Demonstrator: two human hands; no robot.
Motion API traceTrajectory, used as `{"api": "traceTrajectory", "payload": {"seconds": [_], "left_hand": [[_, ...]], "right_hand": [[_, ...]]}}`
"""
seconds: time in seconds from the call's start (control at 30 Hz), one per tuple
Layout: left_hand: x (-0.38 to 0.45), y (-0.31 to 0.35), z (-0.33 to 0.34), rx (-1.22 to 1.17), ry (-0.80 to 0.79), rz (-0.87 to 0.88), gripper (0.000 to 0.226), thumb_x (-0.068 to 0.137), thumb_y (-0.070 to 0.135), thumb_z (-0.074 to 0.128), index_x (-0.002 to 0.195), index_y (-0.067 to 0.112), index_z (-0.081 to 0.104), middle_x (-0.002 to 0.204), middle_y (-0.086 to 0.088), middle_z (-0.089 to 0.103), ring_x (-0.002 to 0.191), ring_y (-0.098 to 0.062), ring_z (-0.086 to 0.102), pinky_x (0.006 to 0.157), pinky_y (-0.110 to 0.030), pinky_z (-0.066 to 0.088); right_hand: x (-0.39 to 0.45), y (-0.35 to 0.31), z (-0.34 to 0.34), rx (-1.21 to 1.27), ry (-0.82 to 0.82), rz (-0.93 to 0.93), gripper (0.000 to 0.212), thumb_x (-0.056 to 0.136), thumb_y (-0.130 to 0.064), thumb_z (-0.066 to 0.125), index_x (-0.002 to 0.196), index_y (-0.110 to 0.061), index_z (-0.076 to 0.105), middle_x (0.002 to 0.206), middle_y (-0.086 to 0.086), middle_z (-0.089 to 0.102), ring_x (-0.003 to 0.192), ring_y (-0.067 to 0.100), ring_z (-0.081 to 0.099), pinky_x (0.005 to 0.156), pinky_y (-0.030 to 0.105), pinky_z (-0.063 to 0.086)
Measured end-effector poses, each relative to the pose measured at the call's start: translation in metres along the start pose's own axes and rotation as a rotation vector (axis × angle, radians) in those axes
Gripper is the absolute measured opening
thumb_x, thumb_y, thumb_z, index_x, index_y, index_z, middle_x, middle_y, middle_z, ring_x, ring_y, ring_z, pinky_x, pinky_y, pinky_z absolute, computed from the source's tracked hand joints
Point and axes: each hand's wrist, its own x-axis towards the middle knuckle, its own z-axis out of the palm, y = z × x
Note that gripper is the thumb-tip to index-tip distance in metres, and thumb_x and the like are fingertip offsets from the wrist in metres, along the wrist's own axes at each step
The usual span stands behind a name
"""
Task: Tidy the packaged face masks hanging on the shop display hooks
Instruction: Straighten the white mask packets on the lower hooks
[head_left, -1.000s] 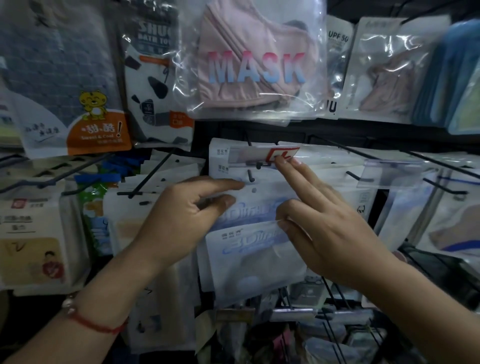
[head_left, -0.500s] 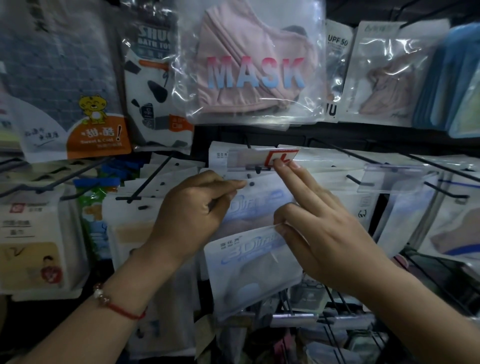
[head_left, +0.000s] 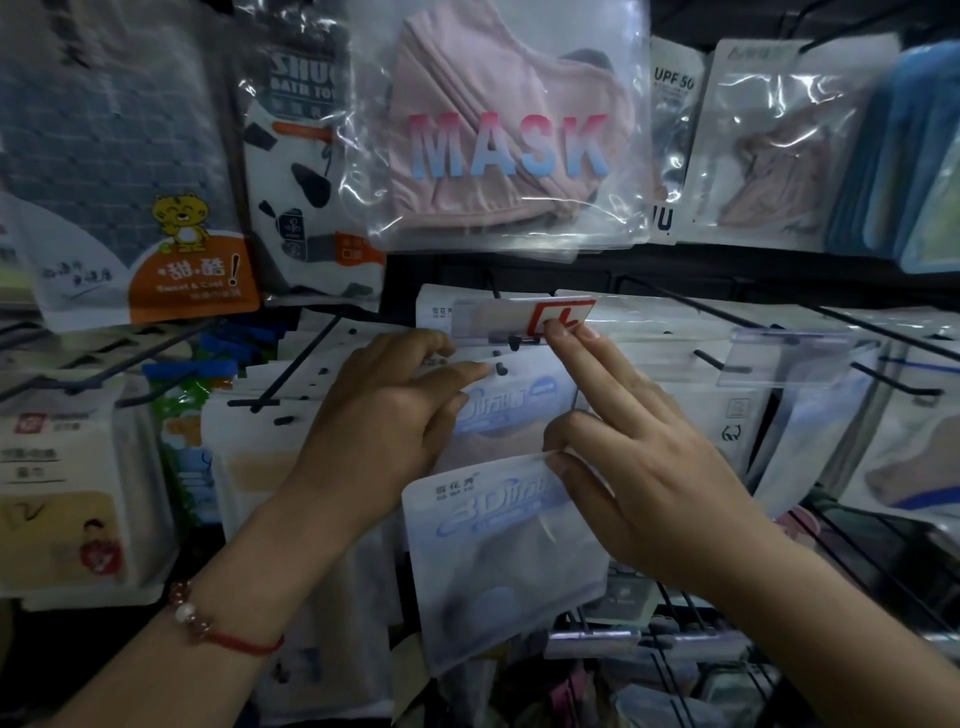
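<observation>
White and pale-blue mask packs (head_left: 514, 410) hang on a black double-prong hook (head_left: 501, 369) at the middle of the display. My left hand (head_left: 384, 415) pinches the top edge of the front pack right at the hook tips. My right hand (head_left: 639, 467) reaches up with two straight fingers that touch the clear price-tag holder (head_left: 519, 319) above the hook. Its thumb and lower fingers pinch a loose mask pack (head_left: 498, 556), which hangs tilted below the hooked ones.
A clear bag printed MASK (head_left: 504, 140) with a pink mask hangs above. More packs on hooks stand left (head_left: 67, 483) and right (head_left: 737, 410), with a second clear tag holder (head_left: 800, 353). Wire hooks (head_left: 727, 322) jut out towards me. A wire rack (head_left: 675, 649) lies below.
My left hand has moved up and right, bringing the pack's top edge to the hook tips. My right hand has stayed at the tag holder with the loose pack.
</observation>
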Motion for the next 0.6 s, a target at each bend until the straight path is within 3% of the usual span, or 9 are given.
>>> {"api": "traceTrajectory", "payload": {"seconds": [0.07,0.17,0.3,0.4,0.53,0.6], "left_hand": [[-0.002,0.003,-0.008,-0.018,0.040,0.009,0.034,0.089,0.008,0.068,0.121,0.019,0.071,0.125,-0.010,0.059,0.112,-0.029,0.055,0.094,-0.041,0.046],[-0.007,0.012,-0.025,-0.071,0.079,0.021,0.032,0.091,0.003,0.058,0.116,0.016,0.073,0.122,-0.010,0.062,0.111,-0.028,0.058,0.092,-0.041,0.050],[-0.013,0.021,-0.051,-0.265,0.010,0.027,0.027,0.096,0.014,0.054,0.115,0.020,0.073,0.109,0.007,0.067,0.105,-0.010,0.062,0.089,-0.032,0.049],[-0.017,0.030,-0.062,-0.247,-0.081,0.100,0.027,0.097,0.032,0.054,0.116,0.024,0.071,0.107,0.013,0.067,0.101,-0.001,0.059,0.088,-0.020,0.045],[-0.024,0.041,-0.049,-0.093,-0.169,0.175,0.031,0.094,0.042,0.056,0.118,0.028,0.069,0.104,0.012,0.067,0.094,-0.011,0.063,0.078,-0.034,0.052],[-0.027,0.042,-0.041,-0.076,-0.175,0.187,0.030,0.092,0.039,0.060,0.118,0.028,0.068,0.102,0.012,0.069,0.091,-0.012,0.064,0.077,-0.033,0.052]], "right_hand": [[0.000,0.000,0.001,0.009,0.001,0.001,0.014,0.096,-0.021,0.052,0.089,-0.013,0.061,0.161,0.013,0.021,0.151,0.027,0.010,0.121,0.036,0.018],[-0.001,0.000,0.002,0.013,0.009,0.001,0.011,0.095,-0.019,0.054,0.088,-0.013,0.060,0.160,0.014,0.021,0.151,0.027,0.010,0.121,0.037,0.018],[0.000,-0.001,0.003,0.015,0.010,0.009,0.012,0.095,-0.019,0.054,0.089,-0.011,0.061,0.160,0.015,0.022,0.151,0.028,0.011,0.120,0.038,0.020],[0.000,-0.001,0.003,0.026,0.012,0.009,0.012,0.095,-0.020,0.054,0.090,-0.011,0.062,0.161,0.015,0.021,0.151,0.028,0.010,0.119,0.040,0.023],[0.000,-0.002,0.005,0.048,0.029,0.019,0.012,0.095,-0.020,0.055,0.091,-0.012,0.063,0.160,0.014,0.022,0.151,0.028,0.011,0.118,0.041,0.024],[0.000,-0.003,0.006,0.048,0.031,0.024,0.010,0.093,-0.019,0.056,0.090,-0.012,0.063,0.160,0.014,0.022,0.151,0.027,0.011,0.119,0.037,0.022]]}}
